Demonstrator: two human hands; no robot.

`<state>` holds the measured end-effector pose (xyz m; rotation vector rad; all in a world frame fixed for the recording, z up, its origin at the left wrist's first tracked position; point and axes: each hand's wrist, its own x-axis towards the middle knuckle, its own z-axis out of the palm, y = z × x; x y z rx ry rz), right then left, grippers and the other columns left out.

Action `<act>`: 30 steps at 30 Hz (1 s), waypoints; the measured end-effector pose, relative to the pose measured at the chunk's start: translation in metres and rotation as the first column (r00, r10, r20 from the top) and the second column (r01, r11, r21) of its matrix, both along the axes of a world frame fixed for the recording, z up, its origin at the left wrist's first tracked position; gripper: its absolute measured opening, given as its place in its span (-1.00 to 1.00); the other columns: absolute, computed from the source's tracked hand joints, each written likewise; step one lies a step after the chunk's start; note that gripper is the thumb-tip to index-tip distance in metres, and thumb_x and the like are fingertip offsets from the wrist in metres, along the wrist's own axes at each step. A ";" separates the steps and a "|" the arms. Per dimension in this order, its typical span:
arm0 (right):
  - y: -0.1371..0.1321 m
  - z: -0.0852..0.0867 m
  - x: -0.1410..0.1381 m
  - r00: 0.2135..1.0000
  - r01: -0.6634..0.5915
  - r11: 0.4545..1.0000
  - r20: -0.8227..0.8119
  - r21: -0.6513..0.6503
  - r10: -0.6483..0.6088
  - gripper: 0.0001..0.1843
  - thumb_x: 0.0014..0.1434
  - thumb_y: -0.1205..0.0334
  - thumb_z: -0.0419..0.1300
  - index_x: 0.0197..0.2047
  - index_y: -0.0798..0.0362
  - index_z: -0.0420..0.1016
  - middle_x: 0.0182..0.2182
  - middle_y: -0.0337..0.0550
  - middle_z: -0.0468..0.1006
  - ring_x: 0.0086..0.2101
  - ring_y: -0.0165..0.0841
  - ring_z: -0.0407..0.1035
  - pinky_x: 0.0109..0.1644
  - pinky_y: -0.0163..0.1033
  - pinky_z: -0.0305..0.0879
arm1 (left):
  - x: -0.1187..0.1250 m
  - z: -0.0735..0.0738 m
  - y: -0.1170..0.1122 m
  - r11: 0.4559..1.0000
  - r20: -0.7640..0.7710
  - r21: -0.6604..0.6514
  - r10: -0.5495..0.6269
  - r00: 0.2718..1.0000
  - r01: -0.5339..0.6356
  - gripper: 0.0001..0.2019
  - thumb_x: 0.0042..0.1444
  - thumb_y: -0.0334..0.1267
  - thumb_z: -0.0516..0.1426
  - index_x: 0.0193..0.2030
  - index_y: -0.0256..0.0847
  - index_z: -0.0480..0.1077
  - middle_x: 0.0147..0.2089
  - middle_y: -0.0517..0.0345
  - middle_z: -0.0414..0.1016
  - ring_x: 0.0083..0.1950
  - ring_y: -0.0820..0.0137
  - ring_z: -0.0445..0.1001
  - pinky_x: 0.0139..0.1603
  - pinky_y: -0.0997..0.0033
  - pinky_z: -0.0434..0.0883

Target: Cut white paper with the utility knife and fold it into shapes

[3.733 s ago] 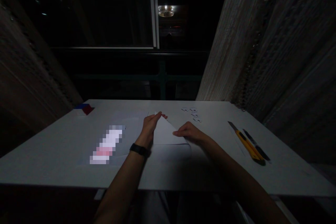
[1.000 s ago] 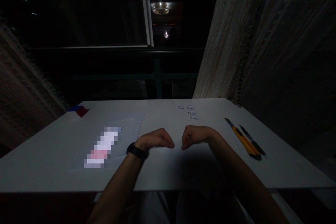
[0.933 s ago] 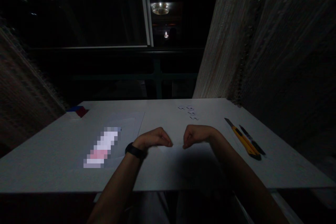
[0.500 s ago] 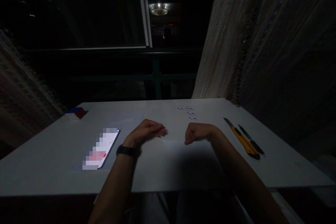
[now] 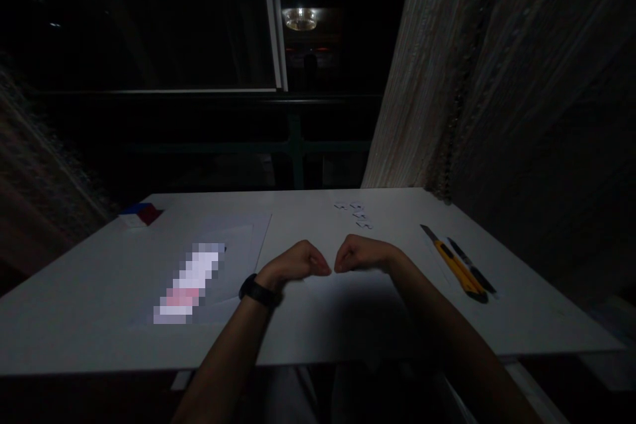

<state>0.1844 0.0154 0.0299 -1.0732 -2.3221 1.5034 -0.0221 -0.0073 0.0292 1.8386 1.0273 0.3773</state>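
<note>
My left hand (image 5: 301,261), with a dark watch (image 5: 257,291) on its wrist, is closed with its fingertips pinched together. My right hand (image 5: 365,254) is closed in a similar pinch, and the two sets of fingertips nearly meet over the far edge of a white sheet of paper (image 5: 325,291). Anything small between the fingers is hidden by the dimness. Much of the sheet lies in deep shadow. Several small paper cutouts with dark outlines (image 5: 361,216) rest on the table just beyond my right hand.
A lit phone (image 5: 191,281), partly pixelated, lies over papers (image 5: 241,248) at left. A blue, red and white cube (image 5: 139,214) sits at the far left. A yellow utility knife (image 5: 457,268) and a dark pen (image 5: 472,265) lie at right on the white table (image 5: 531,311). Curtains hang both sides.
My left hand has moved right and its fingers have closed into a pinch. My right hand has shifted slightly left, so the fingertips now almost touch.
</note>
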 end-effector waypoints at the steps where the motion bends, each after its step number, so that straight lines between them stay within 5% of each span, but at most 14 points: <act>1: 0.000 0.001 0.001 1.000 0.008 1.000 0.003 0.006 -0.008 -0.69 -0.19 0.17 0.26 -0.39 0.23 0.58 -0.62 -0.23 0.45 -0.59 -0.50 0.19 -0.51 -0.38 0.08 | -0.002 0.001 0.000 1.000 0.004 -0.006 0.004 1.000 -0.004 -0.68 -0.18 -0.09 0.22 -0.42 -0.37 0.50 -0.53 0.16 0.42 -0.52 0.51 0.26 -0.55 0.54 0.14; 8: -0.007 0.006 0.045 0.997 0.073 0.997 0.012 0.034 -0.074 -0.71 -0.17 0.15 0.28 -0.43 0.23 0.59 -0.61 -0.19 0.49 -0.54 -0.44 0.29 -0.42 -0.33 0.20 | -0.016 0.003 0.006 1.000 0.050 -0.012 0.009 0.999 -0.008 -0.73 -0.20 -0.15 0.24 -0.44 -0.36 0.51 -0.47 0.08 0.50 -0.46 0.45 0.35 -0.42 0.48 0.23; 14: -0.031 0.009 0.106 0.989 0.129 0.975 -0.047 -0.179 -0.139 -0.68 -0.15 0.10 0.29 -0.44 0.23 0.56 -0.53 -0.03 0.54 -0.49 -0.33 0.41 -0.33 -0.20 0.34 | -0.015 0.001 0.005 1.000 0.046 -0.008 -0.028 0.999 0.028 -0.78 -0.19 -0.17 0.24 -0.46 -0.32 0.51 -0.50 0.12 0.49 -0.46 0.45 0.36 -0.42 0.48 0.24; 16: -0.035 0.016 0.112 0.984 0.154 0.978 -0.063 -0.143 -0.164 -0.65 -0.10 0.07 0.26 -0.40 0.24 0.56 -0.45 0.03 0.56 -0.42 -0.30 0.44 -0.26 -0.16 0.34 | -0.014 0.002 0.004 1.000 0.033 -0.016 -0.022 0.999 0.023 -0.78 -0.19 -0.16 0.24 -0.47 -0.32 0.50 -0.51 0.13 0.49 -0.45 0.45 0.36 -0.43 0.49 0.24; 19: -0.034 0.025 0.097 0.962 0.259 0.965 -0.104 0.048 -0.253 -0.57 -0.01 0.00 0.19 -0.29 0.25 0.54 -0.39 0.04 0.55 -0.35 -0.30 0.42 -0.18 -0.18 0.31 | -0.012 0.002 0.003 0.999 0.038 -0.026 -0.021 0.999 0.022 -0.77 -0.19 -0.15 0.23 -0.45 -0.32 0.50 -0.48 0.11 0.50 -0.44 0.44 0.37 -0.41 0.48 0.24; 22: -0.027 0.023 0.060 0.986 0.168 0.977 -0.046 0.131 -0.163 -0.50 -0.02 -0.04 0.18 -0.12 0.19 0.48 -0.32 -0.04 0.55 -0.34 -0.34 0.39 -0.24 -0.26 0.28 | -0.011 0.002 0.004 1.000 0.058 -0.018 -0.012 0.998 0.013 -0.75 -0.18 -0.15 0.22 -0.44 -0.33 0.50 -0.46 0.10 0.50 -0.43 0.43 0.37 -0.39 0.47 0.24; 25: -0.018 0.011 0.028 0.992 0.056 0.977 0.104 0.204 -0.079 -0.56 -0.08 -0.05 0.22 -0.40 0.24 0.55 -0.57 -0.18 0.47 -0.54 -0.46 0.27 -0.45 -0.36 0.17 | -0.012 0.003 0.004 1.000 0.072 -0.004 0.000 0.997 0.000 -0.77 -0.18 -0.16 0.22 -0.47 -0.33 0.50 -0.50 0.14 0.47 -0.46 0.46 0.33 -0.41 0.48 0.23; 30: -0.003 -0.005 0.022 0.995 0.032 0.989 0.090 0.146 -0.046 -0.58 -0.13 -0.03 0.24 -0.44 0.24 0.54 -0.65 -0.27 0.36 -0.60 -0.52 0.14 -0.53 -0.40 0.04 | -0.015 0.007 0.003 1.000 0.073 0.002 0.013 0.997 -0.014 -0.78 -0.17 -0.16 0.21 -0.51 -0.33 0.49 -0.56 0.18 0.43 -0.50 0.48 0.29 -0.46 0.50 0.20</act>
